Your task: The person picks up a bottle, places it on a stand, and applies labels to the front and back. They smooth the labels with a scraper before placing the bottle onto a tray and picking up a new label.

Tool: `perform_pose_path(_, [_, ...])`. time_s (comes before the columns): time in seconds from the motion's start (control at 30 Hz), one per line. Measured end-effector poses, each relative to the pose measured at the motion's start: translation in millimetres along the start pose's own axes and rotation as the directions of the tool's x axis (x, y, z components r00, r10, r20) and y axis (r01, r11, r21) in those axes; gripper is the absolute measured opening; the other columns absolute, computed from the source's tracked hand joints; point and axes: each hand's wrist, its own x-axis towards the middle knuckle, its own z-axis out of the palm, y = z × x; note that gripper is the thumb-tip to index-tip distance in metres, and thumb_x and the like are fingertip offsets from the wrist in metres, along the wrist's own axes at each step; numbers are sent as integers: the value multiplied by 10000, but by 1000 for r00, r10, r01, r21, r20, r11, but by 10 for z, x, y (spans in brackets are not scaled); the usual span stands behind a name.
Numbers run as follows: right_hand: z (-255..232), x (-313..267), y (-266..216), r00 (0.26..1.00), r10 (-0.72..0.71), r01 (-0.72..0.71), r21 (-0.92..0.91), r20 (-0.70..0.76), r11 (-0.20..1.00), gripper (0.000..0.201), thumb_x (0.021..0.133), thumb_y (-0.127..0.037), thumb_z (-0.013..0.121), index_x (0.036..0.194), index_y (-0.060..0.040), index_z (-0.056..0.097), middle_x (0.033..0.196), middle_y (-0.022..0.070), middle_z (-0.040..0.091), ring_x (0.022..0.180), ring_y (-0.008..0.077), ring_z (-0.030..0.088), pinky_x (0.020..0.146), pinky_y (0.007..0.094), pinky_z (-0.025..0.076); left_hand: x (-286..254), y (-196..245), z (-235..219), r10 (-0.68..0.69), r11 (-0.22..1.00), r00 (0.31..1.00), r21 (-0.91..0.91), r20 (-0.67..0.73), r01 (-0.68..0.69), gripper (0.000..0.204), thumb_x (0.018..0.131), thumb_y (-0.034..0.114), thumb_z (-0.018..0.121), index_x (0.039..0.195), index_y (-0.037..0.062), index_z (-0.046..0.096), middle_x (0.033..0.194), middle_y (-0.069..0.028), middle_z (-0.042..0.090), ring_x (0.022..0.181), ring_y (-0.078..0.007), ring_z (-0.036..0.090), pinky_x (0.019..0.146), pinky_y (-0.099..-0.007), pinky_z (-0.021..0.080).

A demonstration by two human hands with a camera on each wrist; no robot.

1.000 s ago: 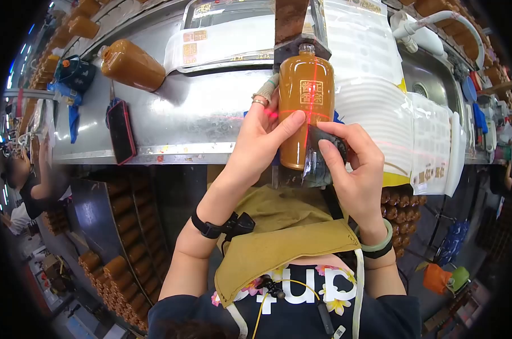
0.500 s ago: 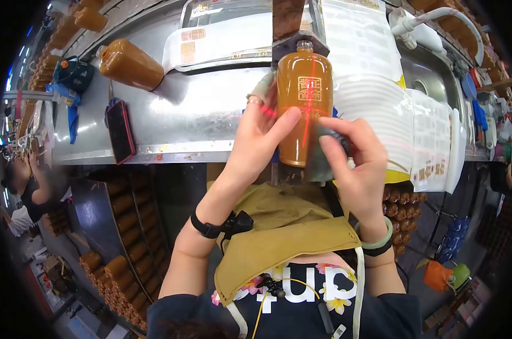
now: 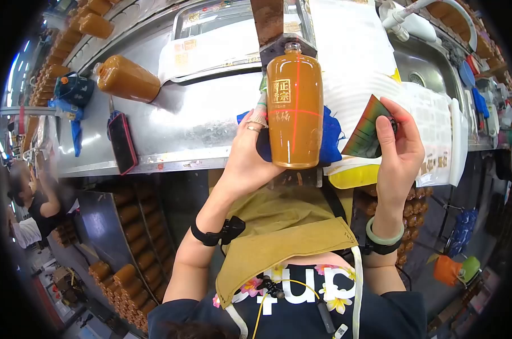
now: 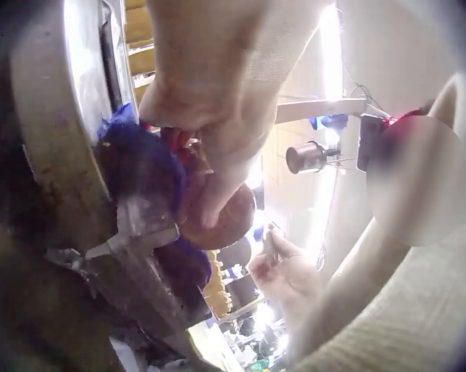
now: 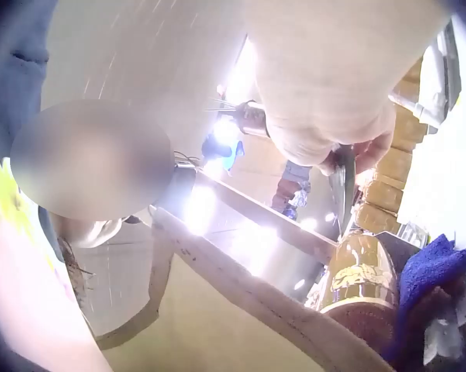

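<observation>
A glossy brown bottle (image 3: 295, 124) lies on its back in the head view, with its neck toward a metal block. Gold characters mark its front, and red light lines cross on it. My left hand (image 3: 246, 155) grips the bottle's lower left side; its fingers go partly out of sight beside it. The left wrist view shows that hand against the bottle's round base (image 4: 231, 221). Off to the right of the bottle, my right hand (image 3: 402, 141) pinches a thin dark scraper (image 3: 364, 133) with a green-red sheen between thumb and fingers.
Blue cloth (image 3: 330, 138) lies under the bottle. White decal sheets (image 3: 346, 62) cover the bench at right, near a sink (image 3: 422, 62). At left are a second brown bottle (image 3: 127, 79) and a phone (image 3: 122, 142). A tray (image 3: 216, 28) stands at the back.
My right hand has drawn the scraper off the bottle and out to the right. My left thumb has left the bottle's front for its lower end, and the bottle's lettering has turned leftward.
</observation>
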Motion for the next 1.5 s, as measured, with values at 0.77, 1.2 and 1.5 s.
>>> perform_pose_path(0.77, [115, 277, 66, 957, 45, -84, 127, 287, 988, 223, 1069, -32, 548, 1252, 25, 661, 1110, 36, 694, 1040, 88, 622, 920, 242, 495, -159, 106, -29, 19, 999, 997, -33, -78, -21, 1115, 700, 188, 972, 1588, -63, 346, 1559, -235, 497, 1452, -360, 485, 1170, -426, 419])
perform_pose_path(1.2, [698, 519, 283, 866, 275, -376, 182, 417, 909, 343, 922, -151, 830, 1098, -45, 555, 953, -25, 573, 834, 24, 536, 720, 191, 462, 252, 357, 39, -214, 707, 977, -690, 2, 156, 716, 979, 80, 726, 1565, -43, 332, 1441, -141, 555, 1313, -197, 577, 1105, -361, 484])
perform_pose_path(1.5, [693, 515, 238, 852, 320, -420, 175, 415, 891, 320, 933, -126, 818, 1117, -58, 565, 958, -36, 522, 870, 36, 518, 769, 191, 448, 276, 327, 65, -190, 698, 982, -705, -10, 128, 774, 968, 111, 762, 1570, -50, 302, 1462, -172, 530, 1332, -224, 576, 1110, -380, 501])
